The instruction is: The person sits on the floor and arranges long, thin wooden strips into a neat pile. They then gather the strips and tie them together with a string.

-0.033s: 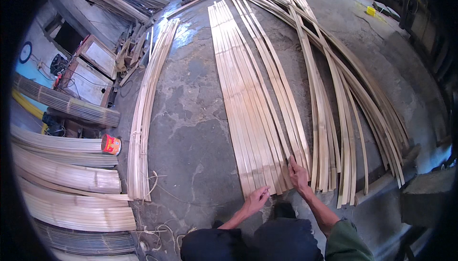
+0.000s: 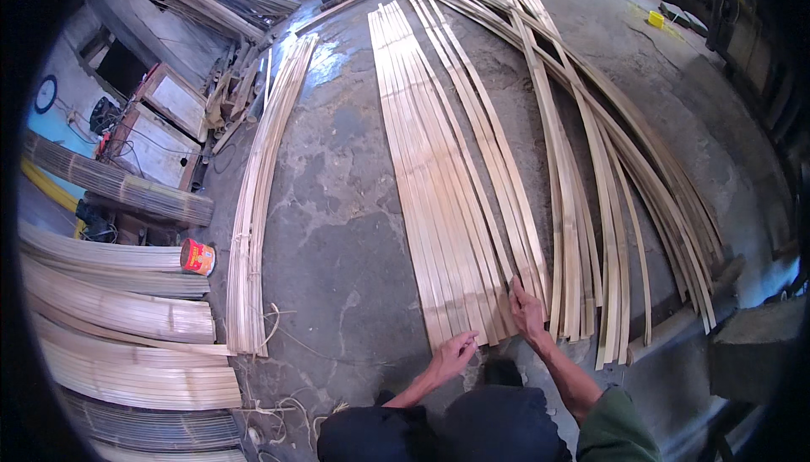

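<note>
A row of long, pale bamboo strips (image 2: 430,183) lies side by side on the floor before me, their near ends by my knees. My left hand (image 2: 450,359) rests at these near ends with its fingers curled together; whatever they may pinch is hidden. On the row's right side, my right hand (image 2: 528,314) has its thumb and fingers closed at the edge of a bamboo strip (image 2: 504,264). A narrower group of strips (image 2: 485,124) lies just right of the row, its near end beside my right hand.
Farther right, loose strips (image 2: 591,99) cross in a pile. A narrow bundle (image 2: 253,234) lies to the left, with cord (image 2: 283,411) near it. Stacked slat bundles (image 2: 126,302) fill the left side, a red tin (image 2: 197,257) among them. A concrete block (image 2: 755,348) stands at right.
</note>
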`<state>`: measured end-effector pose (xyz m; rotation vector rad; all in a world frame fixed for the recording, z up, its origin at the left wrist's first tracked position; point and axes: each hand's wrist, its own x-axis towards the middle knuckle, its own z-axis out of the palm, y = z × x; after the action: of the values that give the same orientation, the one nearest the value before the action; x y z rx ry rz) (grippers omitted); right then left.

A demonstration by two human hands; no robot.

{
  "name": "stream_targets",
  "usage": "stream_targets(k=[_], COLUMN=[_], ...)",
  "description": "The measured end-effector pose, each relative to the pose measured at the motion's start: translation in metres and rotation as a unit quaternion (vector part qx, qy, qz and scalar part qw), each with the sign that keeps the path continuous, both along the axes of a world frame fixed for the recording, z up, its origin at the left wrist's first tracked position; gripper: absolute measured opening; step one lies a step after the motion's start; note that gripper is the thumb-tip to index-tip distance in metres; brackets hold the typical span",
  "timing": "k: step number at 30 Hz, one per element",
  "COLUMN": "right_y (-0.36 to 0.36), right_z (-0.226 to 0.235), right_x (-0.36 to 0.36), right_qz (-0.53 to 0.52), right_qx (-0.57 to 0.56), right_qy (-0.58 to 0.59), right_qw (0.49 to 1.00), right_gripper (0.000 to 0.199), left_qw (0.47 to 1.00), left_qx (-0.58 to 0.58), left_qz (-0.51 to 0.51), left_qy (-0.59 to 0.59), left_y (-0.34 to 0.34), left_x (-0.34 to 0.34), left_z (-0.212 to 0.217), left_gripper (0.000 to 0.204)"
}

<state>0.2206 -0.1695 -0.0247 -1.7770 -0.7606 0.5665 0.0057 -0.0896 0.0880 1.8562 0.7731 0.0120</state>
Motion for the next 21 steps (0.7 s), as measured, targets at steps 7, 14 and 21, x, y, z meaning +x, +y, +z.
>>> stream_targets(k=[7, 14, 21], right_y=[0.005, 0.005, 0.006], right_z=[0.041, 0.065, 0.052], right_x=[-0.008, -0.006, -0.007], right_qz=[-0.014, -0.008, -0.019], right_qx=[-0.002, -0.020, -0.071], right_qy=[-0.059, -0.062, -0.128], right_qw=[0.998, 0.998, 0.989], right_gripper=[0.035, 0.046, 0.038], left_qw=[0.998, 0.996, 0.971], left_qx=[-0.055, -0.057, 0.204], left_qz=[-0.015, -0.025, -0.057], left_qy=[-0.017, -0.057, -0.111], left_y=[-0.004, 0.004, 0.028], left_x=[0.017, 0.024, 0.043], left_z=[0.062, 0.038, -0.010], left_gripper=[0.032, 0.032, 0.036])
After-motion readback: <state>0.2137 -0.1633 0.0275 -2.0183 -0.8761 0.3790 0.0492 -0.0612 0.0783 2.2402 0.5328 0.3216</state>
